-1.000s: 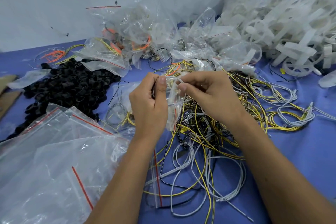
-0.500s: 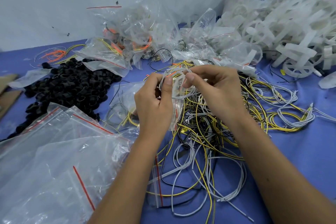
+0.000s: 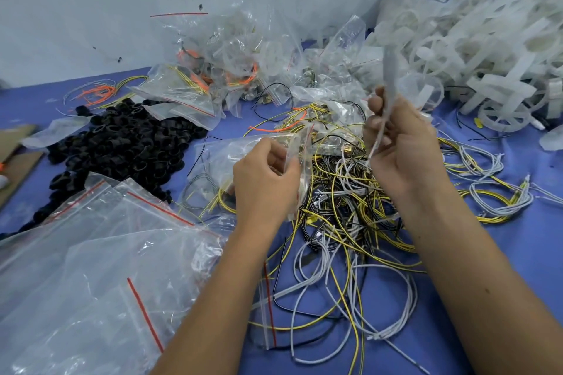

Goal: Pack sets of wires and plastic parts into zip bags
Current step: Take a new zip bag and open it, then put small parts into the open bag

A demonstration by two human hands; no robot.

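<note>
At frame centre the left hand [image 3: 265, 173] pinches an open zip bag [image 3: 243, 155]; the right hand [image 3: 402, 146], just right, grips a blurred upright white strip [image 3: 390, 70], angled above the mouth.

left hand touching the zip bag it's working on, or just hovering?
Touching. The head view shows the left hand with its fingers curled onto the clear zip bag, pinching the plastic near its red-striped mouth, no gap between them.
</note>
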